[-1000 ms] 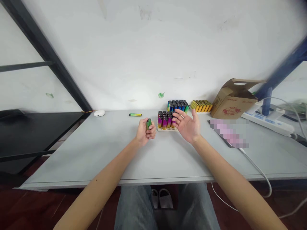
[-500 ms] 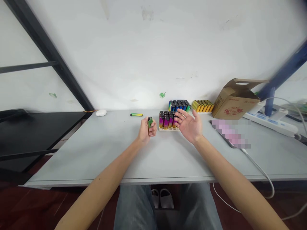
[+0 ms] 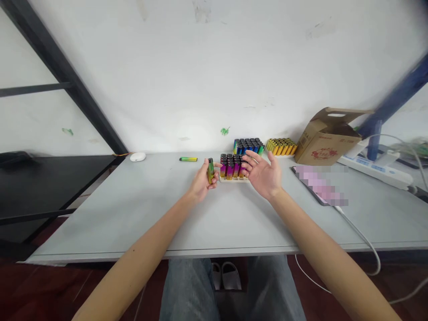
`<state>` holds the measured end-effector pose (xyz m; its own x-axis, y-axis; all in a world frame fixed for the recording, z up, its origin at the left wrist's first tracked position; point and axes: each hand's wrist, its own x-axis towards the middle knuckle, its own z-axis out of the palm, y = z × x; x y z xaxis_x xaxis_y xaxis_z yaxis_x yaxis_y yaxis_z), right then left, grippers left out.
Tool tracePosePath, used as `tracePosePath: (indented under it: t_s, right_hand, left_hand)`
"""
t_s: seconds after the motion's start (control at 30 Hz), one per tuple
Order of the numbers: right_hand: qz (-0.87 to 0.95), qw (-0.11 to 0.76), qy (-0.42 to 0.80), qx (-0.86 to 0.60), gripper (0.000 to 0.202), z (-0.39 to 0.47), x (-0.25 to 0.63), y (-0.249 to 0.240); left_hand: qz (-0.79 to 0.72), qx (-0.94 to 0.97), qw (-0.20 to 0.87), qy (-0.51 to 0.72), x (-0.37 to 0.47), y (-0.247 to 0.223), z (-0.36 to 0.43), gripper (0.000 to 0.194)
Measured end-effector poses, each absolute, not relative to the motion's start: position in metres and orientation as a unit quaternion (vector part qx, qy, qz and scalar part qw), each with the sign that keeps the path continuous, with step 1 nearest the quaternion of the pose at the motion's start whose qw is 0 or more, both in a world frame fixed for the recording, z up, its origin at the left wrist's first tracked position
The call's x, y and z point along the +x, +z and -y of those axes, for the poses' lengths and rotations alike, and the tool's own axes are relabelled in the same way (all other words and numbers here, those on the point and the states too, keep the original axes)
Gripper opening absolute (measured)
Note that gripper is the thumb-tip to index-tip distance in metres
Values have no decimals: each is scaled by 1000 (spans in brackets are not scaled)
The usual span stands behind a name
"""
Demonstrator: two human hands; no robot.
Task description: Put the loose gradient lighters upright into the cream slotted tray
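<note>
My left hand [image 3: 201, 180] is closed around a green and yellow lighter [image 3: 210, 171], which stands nearly upright with its black top upward. To its right, several purple and gold lighters [image 3: 230, 168] stand upright in a pale tray [image 3: 227, 180]. My right hand [image 3: 264, 176], palm turned up and fingers spread, is at the right side of that tray and hides part of it. It holds nothing. Another green and yellow lighter [image 3: 189, 159] lies flat on the table, behind and left of my left hand.
Behind are blue and green lighters [image 3: 248, 146] and yellow lighters [image 3: 281, 147] in blocks. An opened cardboard box [image 3: 324, 145], a phone [image 3: 317, 185] on a white cable and a power strip [image 3: 377, 171] are on the right. A white earbud case [image 3: 137, 157] lies far left.
The lighter in my left hand shows more of its length now, as the fingers have loosened and extended around it. My right hand stays almost where it was. The view has shifted slightly.
</note>
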<state>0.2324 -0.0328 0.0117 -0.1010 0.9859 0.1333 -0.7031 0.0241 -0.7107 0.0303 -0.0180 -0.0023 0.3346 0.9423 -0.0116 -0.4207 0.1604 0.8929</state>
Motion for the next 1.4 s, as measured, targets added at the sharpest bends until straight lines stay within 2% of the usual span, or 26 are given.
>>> tracePosePath:
  t_s: [0.2, 0.43, 0.77, 1.4]
  right_hand:
    - [337, 632, 665, -213, 45, 33, 233, 12]
    - [330, 630, 673, -205, 46, 33, 233, 12]
    - [360, 625, 657, -217, 48, 36, 232, 13]
    - [355, 623, 662, -216, 48, 35, 232, 13]
  left_hand:
    - [-330, 402, 721, 457, 29, 5, 22, 42]
    - [-369, 422, 697, 447, 31, 7, 24, 35]
    - [-340, 440, 698, 452, 31, 3, 24, 21]
    - [-314, 399, 735, 450, 36, 4, 27, 21]
